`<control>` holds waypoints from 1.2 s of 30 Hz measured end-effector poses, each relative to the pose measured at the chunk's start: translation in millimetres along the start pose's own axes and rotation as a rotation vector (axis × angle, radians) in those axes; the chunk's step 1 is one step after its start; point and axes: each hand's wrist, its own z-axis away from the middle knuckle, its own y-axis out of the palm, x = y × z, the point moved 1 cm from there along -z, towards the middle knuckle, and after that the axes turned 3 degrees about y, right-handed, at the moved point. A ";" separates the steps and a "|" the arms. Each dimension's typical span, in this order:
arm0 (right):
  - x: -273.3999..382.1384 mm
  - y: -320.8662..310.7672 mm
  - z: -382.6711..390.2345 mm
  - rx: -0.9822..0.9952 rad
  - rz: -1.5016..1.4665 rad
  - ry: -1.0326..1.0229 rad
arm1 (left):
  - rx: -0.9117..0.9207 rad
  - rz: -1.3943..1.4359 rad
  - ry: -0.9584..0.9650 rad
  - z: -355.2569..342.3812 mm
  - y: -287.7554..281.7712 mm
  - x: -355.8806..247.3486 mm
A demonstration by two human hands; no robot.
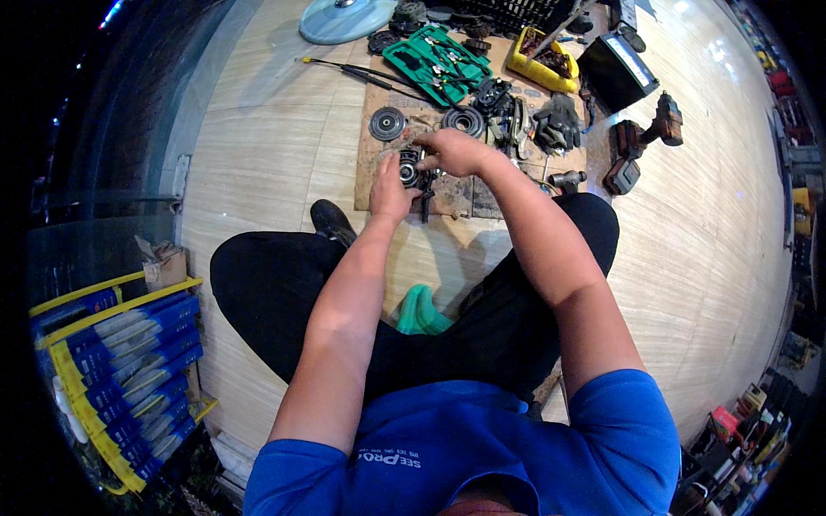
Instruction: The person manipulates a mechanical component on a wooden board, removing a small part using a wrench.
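A dark, round machine part with a shiny metal ring at its centre [407, 173] stands on a stained cardboard sheet. Along its left side lies my left hand [391, 191], fingers up and thumb round the near side, gripping it. My right hand [453, 153] reaches in from the right, its bent fingers closed on the part's upper right edge. Whether a small piece is between those fingers is hidden. Just beyond my hands are a flat round disc [388, 124] and a grooved pulley [465, 122].
Beyond are a green tool case [437, 65], a yellow tub [543, 60], a black battery [618, 72] and dark gloves [557, 123]. A cordless power tool [625, 139] lies right on the tiled floor. A yellow-framed rack [129, 378] stands at left.
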 end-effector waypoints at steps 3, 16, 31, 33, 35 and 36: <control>24.4 -13.4 -2.4 -0.030 0.075 0.192 | -0.002 -0.013 -0.013 -0.5 1.3 7.1; 1.7 10.4 -15.6 -0.104 -0.447 0.342 | -0.005 -0.008 0.003 1.3 0.5 10.4; 1.8 28.3 -11.0 -0.017 -0.308 0.457 | -0.025 0.005 0.063 -0.7 3.3 1.6; 9.2 14.6 -6.5 0.198 -0.548 0.391 | -0.030 -0.012 0.041 2.8 -0.6 6.4; 11.0 2.9 -0.6 0.281 -0.454 0.228 | -0.018 -0.002 0.020 3.5 -3.6 5.1; 7.9 -0.6 2.6 0.271 -0.423 0.140 | -0.005 0.014 0.007 3.3 -4.9 2.5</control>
